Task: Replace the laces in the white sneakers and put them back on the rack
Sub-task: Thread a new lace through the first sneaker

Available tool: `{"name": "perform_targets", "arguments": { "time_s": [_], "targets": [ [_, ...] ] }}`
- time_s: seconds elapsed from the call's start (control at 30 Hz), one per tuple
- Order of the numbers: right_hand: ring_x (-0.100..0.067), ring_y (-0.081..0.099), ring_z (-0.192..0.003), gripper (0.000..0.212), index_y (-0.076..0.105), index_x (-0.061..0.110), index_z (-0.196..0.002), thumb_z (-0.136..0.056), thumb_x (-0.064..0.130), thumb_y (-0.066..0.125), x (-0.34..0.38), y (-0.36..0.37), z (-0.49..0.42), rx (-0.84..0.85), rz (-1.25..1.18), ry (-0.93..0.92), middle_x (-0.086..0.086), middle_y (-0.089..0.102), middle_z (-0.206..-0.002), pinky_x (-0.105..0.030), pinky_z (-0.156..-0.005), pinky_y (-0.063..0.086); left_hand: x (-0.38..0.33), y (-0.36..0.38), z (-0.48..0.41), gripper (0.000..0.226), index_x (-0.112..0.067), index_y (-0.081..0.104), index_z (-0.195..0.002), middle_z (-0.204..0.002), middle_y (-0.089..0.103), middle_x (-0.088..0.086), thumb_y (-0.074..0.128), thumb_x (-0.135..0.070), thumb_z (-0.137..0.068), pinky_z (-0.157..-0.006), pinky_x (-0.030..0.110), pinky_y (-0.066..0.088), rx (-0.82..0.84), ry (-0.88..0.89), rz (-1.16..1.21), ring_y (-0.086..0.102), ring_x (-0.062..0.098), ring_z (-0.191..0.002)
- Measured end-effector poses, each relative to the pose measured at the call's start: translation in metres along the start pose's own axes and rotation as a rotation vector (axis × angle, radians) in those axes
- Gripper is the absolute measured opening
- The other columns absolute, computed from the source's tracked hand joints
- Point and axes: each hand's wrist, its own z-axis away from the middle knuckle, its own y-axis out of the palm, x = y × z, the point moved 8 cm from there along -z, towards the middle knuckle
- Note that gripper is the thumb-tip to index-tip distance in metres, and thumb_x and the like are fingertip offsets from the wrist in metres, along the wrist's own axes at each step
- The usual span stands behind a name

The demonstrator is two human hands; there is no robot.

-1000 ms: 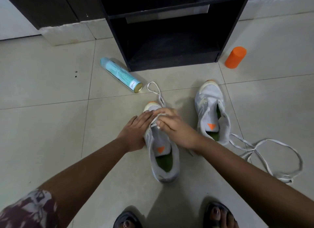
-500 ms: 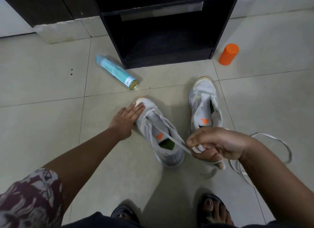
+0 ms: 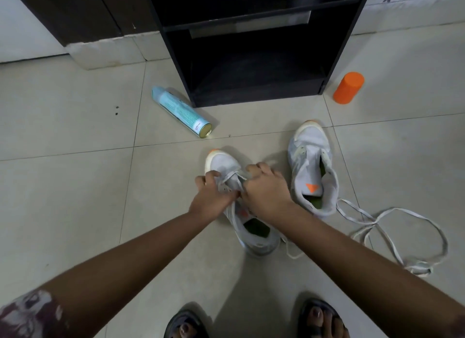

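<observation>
Left hand point(image 3: 211, 199): fingers curled on eyelet edge of near sneaker point(image 3: 222, 161), steadying it. Right hand point(image 3: 264, 194): curled tight, pinching lace point(image 3: 233, 174) at lowest eyelets; lace tip hidden.

Near sneaker on floor point(image 3: 75, 186), toe twd rack point(image 3: 251, 61); only bottom row appears laced. Second sneaker point(image 3: 312, 166) just beside, no lace in eyelets; loose lace point(image 3: 402, 219) lies by its heel.

Assessment: step = threading near sneaker, early stage. Next move req. feeding tip thru next eyelet and evening slack. Rack return pending.
</observation>
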Motion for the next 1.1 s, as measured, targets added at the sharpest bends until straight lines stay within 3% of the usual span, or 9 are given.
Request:
{"name": "perform_targets", "arguments": {
  "time_s": [0.17,0.27,0.37,0.5,0.73,0.83,0.93,1.0,1.1],
  "targets": [
    [-0.029,0.056,-0.096,0.036,0.073,0.016,-0.085,-0.063,0.045,0.076,0.004,0.015,-0.015,-0.035,0.049,0.083,-0.008,0.062,-0.100,-0.038,-0.083,0.045,-0.004,-0.012,-0.009,0.053,-0.022,0.051,-0.122,-0.118,0.036,0.005,0.064,-0.008,-0.073,-0.085,0.046,0.054,0.014,-0.030,0.121,0.057,0.027,-0.095],
    [-0.029,0.047,-0.111,0.041,0.065,0.012,-0.106,-0.072,0.035,0.072,0.003,0.022,-0.013,-0.050,0.001,0.043,-0.009,0.050,-0.118,-0.036,-0.091,0.039,-0.012,-0.022,-0.009,0.046,-0.021,0.060,-0.113,-0.116,0.046,0.007,0.063,-0.002,-0.071,-0.081,0.036,0.054,-0.027,0.068,0.069,0.060,0.026,-0.097],
    [-0.030,0.042,-0.117,0.036,0.063,0.013,-0.110,-0.078,0.029,0.065,0.000,0.020,-0.005,-0.087,-0.030,0.042,-0.008,0.047,-0.124,-0.036,-0.095,0.035,-0.025,-0.026,-0.002,0.033,-0.023,0.063,-0.104,-0.106,0.048,0.001,0.064,-0.010,-0.074,-0.074,0.026,0.044,-0.060,0.231,-0.170,0.058,0.020,-0.088],
    [-0.032,0.051,-0.110,0.036,0.063,0.013,-0.100,-0.065,0.016,0.070,0.003,0.012,0.007,-0.212,-0.075,0.043,-0.011,0.054,-0.120,-0.039,-0.087,0.043,-0.040,-0.018,0.004,0.018,-0.021,0.065,-0.100,-0.102,0.051,0.004,0.060,-0.018,-0.082,-0.070,0.029,0.044,-0.054,0.382,-0.456,0.058,0.026,-0.082],
    [-0.032,0.059,-0.099,0.041,0.072,0.016,-0.072,-0.039,0.035,0.085,0.019,0.013,-0.014,-0.191,-0.033,0.011,-0.009,0.062,-0.100,-0.042,-0.085,0.049,-0.013,-0.021,-0.009,0.014,-0.015,0.056,-0.082,-0.074,0.059,0.002,0.059,-0.002,-0.077,-0.055,0.028,0.050,0.032,0.005,0.151,0.058,0.021,-0.068],
    [-0.031,0.056,-0.106,0.030,0.074,0.017,-0.077,-0.053,0.035,0.078,0.021,0.017,-0.018,-0.158,-0.059,0.013,-0.008,0.061,-0.109,-0.042,-0.095,0.041,-0.011,-0.018,-0.007,0.018,-0.012,0.057,-0.089,-0.079,0.058,0.005,0.056,0.003,-0.078,-0.051,0.025,0.049,0.071,-0.004,0.206,0.057,0.020,-0.068],
    [-0.027,0.033,-0.131,0.031,0.070,0.018,-0.107,-0.084,0.036,0.060,0.006,0.016,-0.013,-0.062,-0.313,0.007,-0.002,0.042,-0.140,-0.036,-0.106,0.024,-0.023,-0.023,-0.008,0.036,-0.017,0.057,-0.110,-0.099,0.056,0.006,0.059,-0.003,-0.077,-0.073,0.035,0.051,0.010,0.211,-0.062,0.059,0.024,-0.086],
    [-0.022,0.038,-0.130,0.032,0.064,0.021,-0.116,-0.088,0.036,0.060,-0.011,0.012,0.007,0.055,-0.589,0.053,-0.002,0.044,-0.137,-0.031,-0.105,0.029,-0.037,-0.019,-0.002,0.049,-0.021,0.051,-0.126,-0.119,0.048,0.007,0.060,-0.011,-0.079,-0.085,0.037,0.047,-0.010,0.450,-0.372,0.050,0.025,-0.105],
    [-0.021,0.053,-0.117,0.047,0.044,0.023,-0.133,-0.090,0.039,0.057,-0.038,0.017,0.040,0.108,-0.869,0.215,-0.003,0.054,-0.127,-0.034,-0.098,0.042,-0.065,-0.015,0.013,0.041,-0.023,0.059,-0.117,-0.117,0.049,0.004,0.060,-0.021,-0.076,-0.081,0.036,0.044,-0.075,0.649,-0.695,0.046,0.027,-0.108]
  ]
}}
